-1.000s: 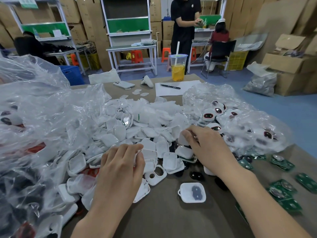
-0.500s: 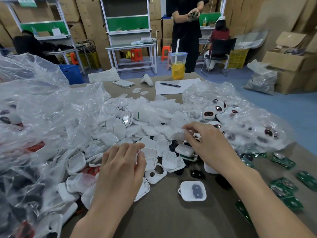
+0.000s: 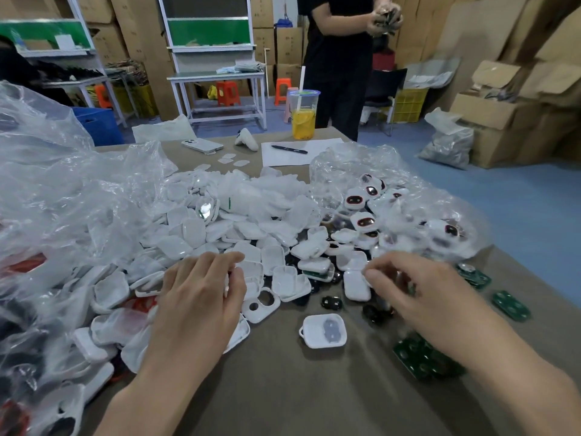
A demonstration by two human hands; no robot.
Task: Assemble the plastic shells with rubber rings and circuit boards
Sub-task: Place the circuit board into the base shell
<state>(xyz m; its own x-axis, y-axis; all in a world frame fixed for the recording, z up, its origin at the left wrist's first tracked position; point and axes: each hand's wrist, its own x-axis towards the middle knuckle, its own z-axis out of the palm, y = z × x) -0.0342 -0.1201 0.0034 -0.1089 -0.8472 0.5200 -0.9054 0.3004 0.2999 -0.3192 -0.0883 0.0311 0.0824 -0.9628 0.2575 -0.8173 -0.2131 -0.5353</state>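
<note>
A big heap of white plastic shells [image 3: 220, 228] covers the brown table [image 3: 283, 388]. My left hand [image 3: 201, 297] rests on the heap's near edge, fingers curled round a white shell that is mostly hidden. My right hand [image 3: 418, 297] is blurred, with thumb and forefinger brought together beside a lying white shell [image 3: 355, 286]. Whether they pinch anything is unclear. A shell with a grey insert [image 3: 323, 330] lies between my hands. Black rubber rings [image 3: 331, 302] lie near it. Green circuit boards [image 3: 424, 360] sit under and right of my right forearm.
A clear bag of finished units with red-black faces [image 3: 364, 221] lies at the right. A large crumpled bag [image 3: 63, 199] fills the left. Further back are a phone [image 3: 202, 145], pen [image 3: 289, 149] on paper and a yellow drink [image 3: 303, 118]. A person [image 3: 339, 58] stands there.
My right hand has drawn back from the shell heap toward me and to the right. My left hand has stayed in place. The standing person has raised both hands.
</note>
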